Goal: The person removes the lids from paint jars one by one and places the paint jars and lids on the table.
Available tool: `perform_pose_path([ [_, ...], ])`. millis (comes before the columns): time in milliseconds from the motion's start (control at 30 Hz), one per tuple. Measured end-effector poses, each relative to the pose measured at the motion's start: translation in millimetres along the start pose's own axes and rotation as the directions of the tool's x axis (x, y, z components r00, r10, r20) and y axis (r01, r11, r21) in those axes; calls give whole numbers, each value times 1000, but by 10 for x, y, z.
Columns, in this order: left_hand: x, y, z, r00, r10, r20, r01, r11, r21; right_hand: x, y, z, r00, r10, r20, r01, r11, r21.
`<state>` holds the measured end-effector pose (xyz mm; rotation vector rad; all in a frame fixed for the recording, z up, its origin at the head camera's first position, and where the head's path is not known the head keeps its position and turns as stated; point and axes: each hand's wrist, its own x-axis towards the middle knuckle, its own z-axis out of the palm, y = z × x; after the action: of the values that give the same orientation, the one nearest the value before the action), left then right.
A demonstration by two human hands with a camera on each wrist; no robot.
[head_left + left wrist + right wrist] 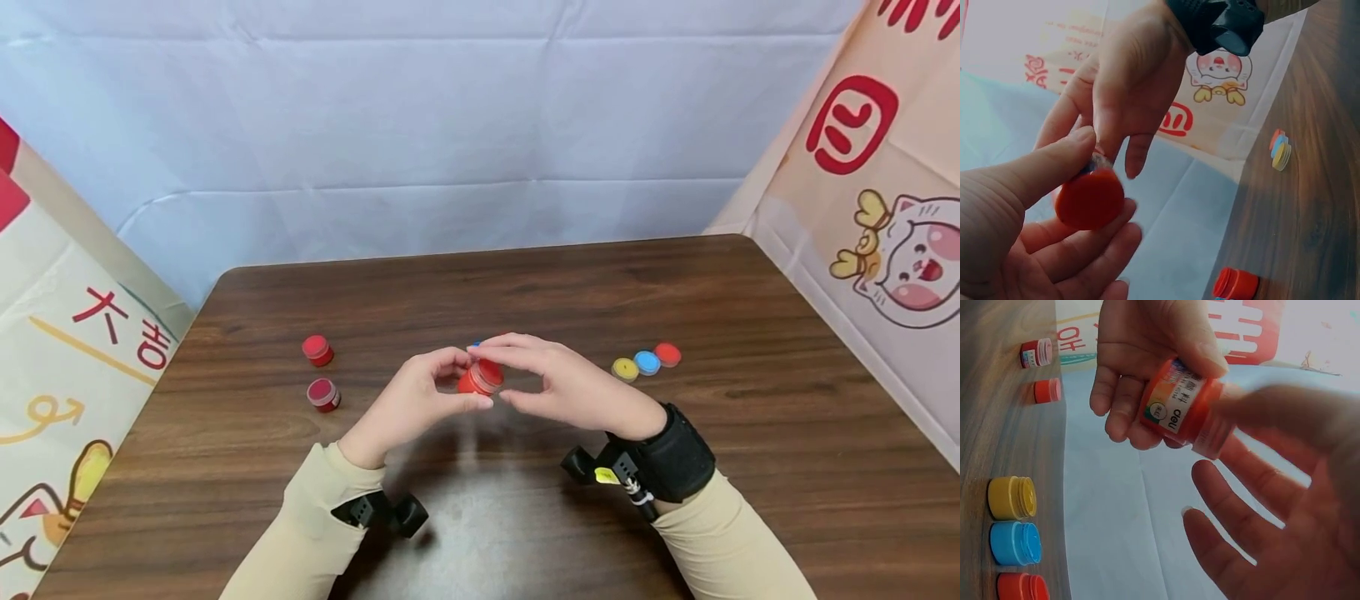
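Observation:
Tilted above the table, a red paint jar (474, 383) with a white label is in my left hand (420, 400), its thumb on one side and fingers beneath. My right hand (558, 375) is at the clear-rimmed lid (1213, 434). Its thumb and forefinger bracket the lid, and the other fingers are spread in the right wrist view. The thumb is blurred there. The left wrist view shows the round red base of the jar toward the camera.
Two lidded red jars (318, 350) stand at the left. Yellow (1012, 498), blue (1015, 544) and red (1022, 586) jars without lids stand behind my hands. Yellow (625, 369), blue (647, 362) and red (667, 354) lids lie at the right on the wooden table (480, 542).

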<state>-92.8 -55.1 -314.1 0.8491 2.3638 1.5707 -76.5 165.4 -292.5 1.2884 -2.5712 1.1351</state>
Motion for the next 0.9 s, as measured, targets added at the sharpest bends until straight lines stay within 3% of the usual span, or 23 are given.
perform_pose_path([
  [133, -9, -1, 5, 996, 54, -68, -52, 998, 33, 19, -7, 8, 997, 69, -28, -69, 998, -6],
  [233, -14, 2, 24, 988, 96, -124, -85, 992, 92, 43, -3, 32, 984, 168, -59, -165, 985, 43],
  [400, -14, -5, 77, 956, 223, -192, -165, 947, 276, 65, 11, 105, 957, 288, -44, -279, 949, 146],
  [500, -8, -12, 96, 933, 290, -212, -197, 907, 373, 71, 12, 137, 955, 293, -45, -282, 945, 163],
  [600, -1, -21, 101, 923, 319, -213, -211, 886, 413, 81, 17, 153, 957, 284, -58, -272, 949, 159],
  [900, 4, -8, 95, 933, 312, -180, -204, 870, 449, 78, 10, 137, 959, 277, -66, -266, 954, 138],
])
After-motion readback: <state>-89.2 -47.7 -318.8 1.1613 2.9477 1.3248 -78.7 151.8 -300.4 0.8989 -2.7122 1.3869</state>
